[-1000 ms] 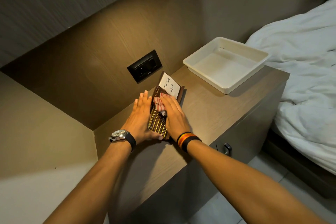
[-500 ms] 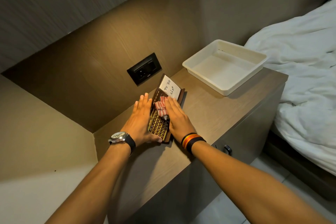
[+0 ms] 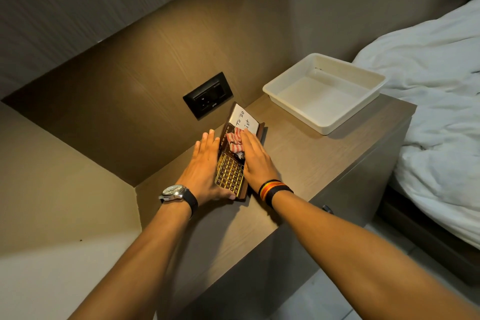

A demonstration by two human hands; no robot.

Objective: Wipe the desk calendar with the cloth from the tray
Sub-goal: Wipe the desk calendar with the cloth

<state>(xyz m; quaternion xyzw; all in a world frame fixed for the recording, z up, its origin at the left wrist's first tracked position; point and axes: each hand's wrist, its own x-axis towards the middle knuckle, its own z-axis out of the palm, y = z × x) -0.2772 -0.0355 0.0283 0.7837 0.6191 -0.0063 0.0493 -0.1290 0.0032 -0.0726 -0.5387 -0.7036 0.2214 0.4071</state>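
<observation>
Fingers of the right hand (image 3: 255, 161) lie nearly straight and close together, pressing a red-and-white striped cloth (image 3: 234, 142) flat against the desk calendar (image 3: 232, 163); nothing is pinched, the cloth is simply trapped under the palm side of the fingers, with a bunch of it showing to their left. Fingers of the left hand (image 3: 201, 167) are straight and slightly apart, laid along the calendar's left edge, the thumb hooked round its near corner, which looks like bracing.

From the head view, the only one given, the calendar lies flat on the wooden bedside unit (image 3: 306, 163), just below a dark wall socket (image 3: 207, 95). Its near part is a gold grid of date squares, its middle a dark band with month names, and its far end carries a white note (image 3: 242, 118) reading "To Do List". The cloth sits on the dark band, touching the note's lower edge. The white tray (image 3: 324, 91) stands well apart to the right, near the bed (image 3: 428, 112), and holds nothing.

Judging from this, fetching the cloth is done and wiping is under way. Whether the gold grid has been covered cannot be told; the note end seems left, as may be returning the cloth
</observation>
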